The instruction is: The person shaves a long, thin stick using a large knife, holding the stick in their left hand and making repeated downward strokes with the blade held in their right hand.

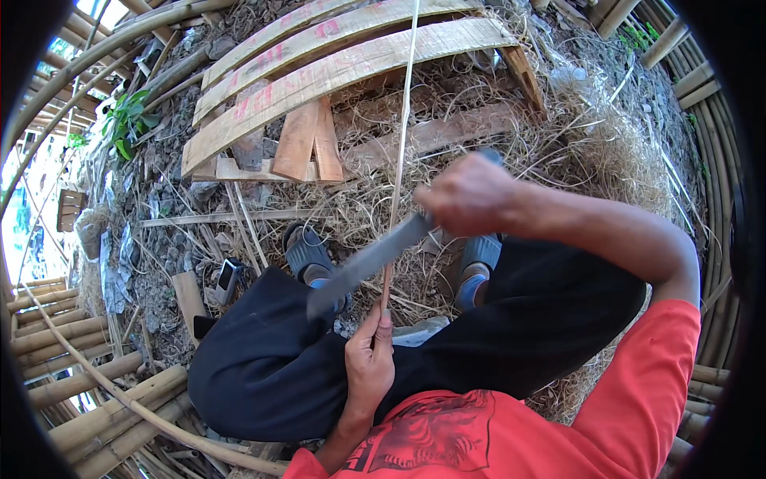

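My left hand [370,356] is closed round the near end of a long, thin strip, likely bamboo [404,120], which runs away from me past the top of the view. My right hand [469,194], slightly blurred, grips the handle of a large knife [371,265]. Its broad grey blade points to the lower left and crosses the strip a little beyond my left fingers. Whether the edge touches the strip, I cannot tell. Only a bit of the dark handle shows past my right fist.
Wooden slats of a pallet [351,76] lie ahead, with pale shavings [598,152] around them. A small dark device [228,279] rests left of my knee beside a wood piece [189,303]. Bamboo poles [104,415] stand at the left, and a bamboo fence [718,223] at the right.
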